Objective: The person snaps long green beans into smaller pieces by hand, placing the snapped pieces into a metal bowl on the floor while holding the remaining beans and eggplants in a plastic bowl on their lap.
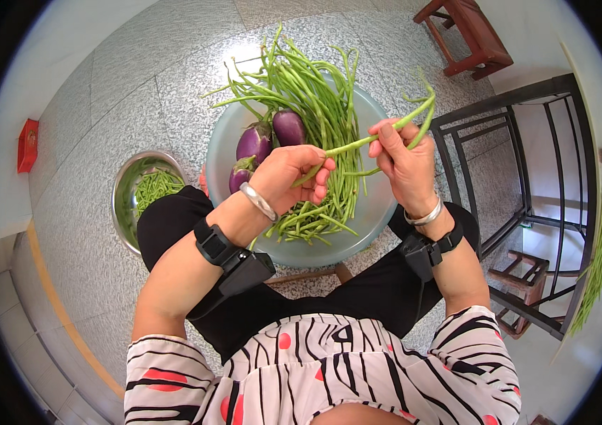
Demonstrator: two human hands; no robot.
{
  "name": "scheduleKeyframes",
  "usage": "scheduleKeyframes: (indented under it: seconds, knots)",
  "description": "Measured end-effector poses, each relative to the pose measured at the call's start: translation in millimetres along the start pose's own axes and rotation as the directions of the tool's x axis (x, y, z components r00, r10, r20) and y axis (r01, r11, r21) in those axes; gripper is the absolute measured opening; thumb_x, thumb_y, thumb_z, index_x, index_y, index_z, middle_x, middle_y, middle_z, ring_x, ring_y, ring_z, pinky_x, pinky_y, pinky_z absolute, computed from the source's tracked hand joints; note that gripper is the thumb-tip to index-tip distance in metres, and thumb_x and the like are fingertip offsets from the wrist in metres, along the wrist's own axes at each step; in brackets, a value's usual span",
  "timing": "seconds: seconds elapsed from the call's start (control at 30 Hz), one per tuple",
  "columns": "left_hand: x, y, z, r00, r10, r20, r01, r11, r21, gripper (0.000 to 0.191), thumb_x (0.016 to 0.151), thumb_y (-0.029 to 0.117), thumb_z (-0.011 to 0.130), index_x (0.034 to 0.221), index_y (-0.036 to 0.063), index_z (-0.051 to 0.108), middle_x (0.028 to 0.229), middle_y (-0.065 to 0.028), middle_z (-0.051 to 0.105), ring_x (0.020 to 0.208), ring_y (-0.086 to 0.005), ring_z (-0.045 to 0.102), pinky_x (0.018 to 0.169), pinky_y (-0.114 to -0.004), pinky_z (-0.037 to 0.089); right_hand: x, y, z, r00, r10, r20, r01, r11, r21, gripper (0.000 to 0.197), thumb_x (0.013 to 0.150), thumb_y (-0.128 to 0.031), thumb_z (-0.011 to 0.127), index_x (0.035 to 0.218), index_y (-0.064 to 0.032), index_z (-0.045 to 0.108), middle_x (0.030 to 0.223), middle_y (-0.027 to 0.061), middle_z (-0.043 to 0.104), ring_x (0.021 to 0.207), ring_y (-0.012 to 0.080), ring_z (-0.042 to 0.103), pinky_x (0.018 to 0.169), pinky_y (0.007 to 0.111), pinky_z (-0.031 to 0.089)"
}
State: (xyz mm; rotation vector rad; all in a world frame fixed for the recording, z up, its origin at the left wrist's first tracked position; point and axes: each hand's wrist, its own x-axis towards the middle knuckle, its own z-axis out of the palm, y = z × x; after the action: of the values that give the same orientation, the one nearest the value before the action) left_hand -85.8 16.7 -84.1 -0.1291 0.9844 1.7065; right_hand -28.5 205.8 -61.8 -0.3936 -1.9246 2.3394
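Note:
My left hand (pixel 293 178) pinches a long green bean (pixel 352 145) between thumb and fingers. Farther along the same bean, my right hand (pixel 403 159) grips it, and a second length of bean hangs through these fingers. Beneath both hands lies a wide pale-blue plastic basin (pixel 378 212) with a heap of long beans (pixel 327 117), some reaching over its far rim. Several purple eggplants (pixel 289 127) rest at the basin's left side. Left of my knee, a stainless steel bowl (pixel 122 226) holds short bean pieces (pixel 155 187).
A black metal frame (pixel 518 164) stands at the right, with more long beans (pixel 601 255) on the surface beside it. One wooden stool (pixel 478 40) is at the upper right, another (pixel 526 281) under the frame. A red box (pixel 28 146) sits by the left wall.

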Motion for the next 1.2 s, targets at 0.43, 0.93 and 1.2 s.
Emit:
scheduleKeyframes:
  seconds: [0.43, 0.93, 1.2]
  knots:
    - [8.1, -0.6, -11.5, 0.925, 0.195, -0.325, -0.216, 0.976, -0.029, 0.014, 0.09, 0.017, 0.046, 0.09, 0.0057, 0.053, 0.066, 0.0013, 0.048, 0.05, -0.0086, 0.041, 0.049, -0.021, 0.038, -0.3, -8.3, -7.6, 0.996, -0.065, 0.059, 0.054, 0.983, 0.176, 0.024, 0.09, -0.023, 0.051, 0.085, -0.0011, 0.059, 0.058, 0.0011, 0.054, 0.037, 0.0027, 0.031, 0.036, 0.017, 0.021]
    - [-4.1, 8.8, 0.1, 0.996, 0.054, 0.071, -0.055, 0.998, 0.004, 0.02, 0.086, 0.019, 0.056, 0.069, 0.0076, 0.052, 0.058, 0.005, 0.042, 0.042, -0.0019, 0.028, 0.039, -0.018, 0.021, -15.8, 19.2, 6.8, 0.985, -0.116, 0.126, 0.148, 0.946, -0.289, 0.021, 0.075, 0.0, 0.066, 0.093, 0.0021, 0.057, 0.069, 0.0019, 0.059, 0.052, 0.0, 0.045, 0.045, 0.016, 0.035]
    - [-5.1, 7.6, 1.3, 1.0, -0.006, 0.024, 0.007, 1.0, -0.023, 0.016, 0.086, 0.019, 0.055, 0.076, 0.0059, 0.056, 0.061, 0.0034, 0.045, 0.042, -0.0017, 0.029, 0.038, -0.018, 0.021, -17.1, 12.1, 25.6, 0.852, -0.389, 0.35, 0.521, 0.682, -0.512, 0.009, 0.077, -0.004, 0.064, 0.084, -0.0009, 0.06, 0.068, 0.0003, 0.054, 0.057, 0.005, 0.047, 0.049, 0.02, 0.036]
